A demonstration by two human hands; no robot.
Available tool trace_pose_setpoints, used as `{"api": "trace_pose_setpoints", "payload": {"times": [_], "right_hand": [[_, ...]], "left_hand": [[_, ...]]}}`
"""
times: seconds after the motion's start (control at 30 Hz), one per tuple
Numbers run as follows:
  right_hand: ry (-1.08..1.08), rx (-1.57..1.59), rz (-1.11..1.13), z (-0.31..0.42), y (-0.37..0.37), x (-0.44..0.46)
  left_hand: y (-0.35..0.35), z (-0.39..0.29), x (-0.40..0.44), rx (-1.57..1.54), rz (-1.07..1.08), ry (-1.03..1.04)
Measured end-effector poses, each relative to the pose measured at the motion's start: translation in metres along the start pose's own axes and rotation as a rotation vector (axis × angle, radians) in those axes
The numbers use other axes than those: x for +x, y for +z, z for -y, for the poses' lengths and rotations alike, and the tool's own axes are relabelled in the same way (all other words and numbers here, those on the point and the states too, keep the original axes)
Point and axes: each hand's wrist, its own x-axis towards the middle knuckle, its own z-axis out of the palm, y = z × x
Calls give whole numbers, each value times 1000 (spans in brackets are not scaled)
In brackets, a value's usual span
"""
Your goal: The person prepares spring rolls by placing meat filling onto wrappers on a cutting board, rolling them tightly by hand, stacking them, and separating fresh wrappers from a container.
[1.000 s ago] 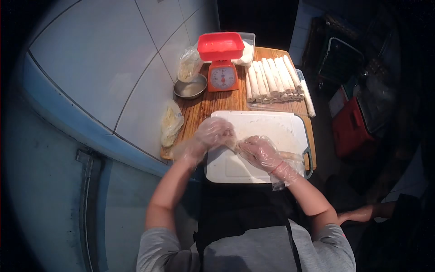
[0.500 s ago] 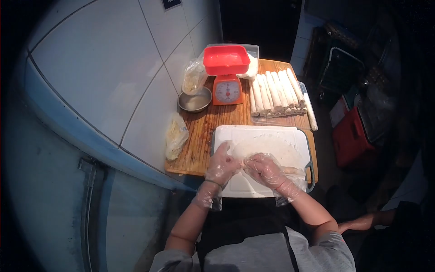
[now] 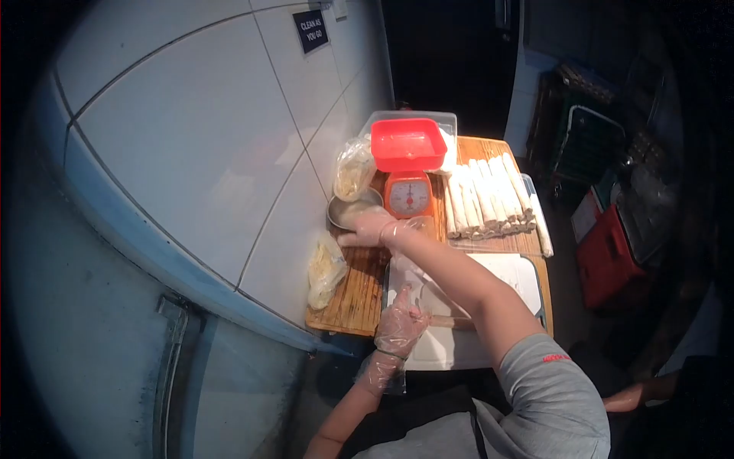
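Grainy brown wooden table [image 3: 358,294], one long pale cylindrical roll [image 3: 453,322] beside the left hand [image 3: 402,325], one round metal bowl [image 3: 349,209] under the right hand [image 3: 368,228]; whether either plastic-gloved grip is closed, I cannot tell

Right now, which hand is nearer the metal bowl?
Right. The right hand is at the metal bowl's near side; the left hand is farther back, at the left side of the cutting board.

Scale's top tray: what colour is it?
The top tray is plain red, clearest in the head view.
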Motion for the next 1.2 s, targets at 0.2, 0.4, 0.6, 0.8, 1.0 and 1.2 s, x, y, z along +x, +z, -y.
{"api": "trace_pose_setpoints", "payload": {"times": [0.2,0.4,0.6,0.8,1.0,1.2], "right_hand": [[79,495,-290,-4,-62,-123],[-149,486,-131,5,-8,-255],[68,199,-202,40,-30,-272],[89,134,-262,84,5,-294],[83,383,-105,59,3,-297],[45,312,-218,40,-13,-285]], "left_hand": [[-1,-9,-3,32,-13,-50],[-4,-14,-4,-7,-10,-35],[2,-6,-3,11,-55,-2],[-6,-44,-24,121,25,114],[-8,-60,-45,477,196,589],[-9,-66,-41,877,358,571]]}}
